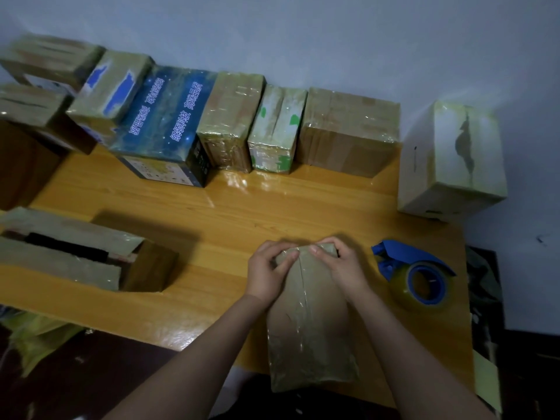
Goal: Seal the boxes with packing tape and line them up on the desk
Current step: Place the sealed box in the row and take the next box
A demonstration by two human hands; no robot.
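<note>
The wooden desk (212,225) stands against a pale wall. Along its far edge runs a line of taped boxes, side by side and touching. From left to right these are a blue-patched box (112,86), a starry box (163,122) with white print, a tan box (230,116), a green-marked box (277,128) and a wide brown box (348,131). All are closed under glossy tape, so their contents are hidden. Two more boxes (45,62) are stacked at the far left corner, blurred.

At the left edge lies an open box (69,253). Its two top flaps are apart, and something dark shows in the gap between them; what it is cannot be told.

A white box (451,159) stands at the far right corner, apart from the line. It is taped shut and has a dark smear on top.

A narrow box (309,322) lies lengthwise at the near edge, right of centre, with its near end hanging over the edge. It is closed, and clear tape runs along its middle seam.

A tape roll (424,277) in a blue dispenser sits near the right edge, just beside the narrow box.

The left hand (266,268) and right hand (339,265) both grasp the far end of the narrow box. Their fingers curl over its far corners, and the thumbs press on top close to the seam.
</note>
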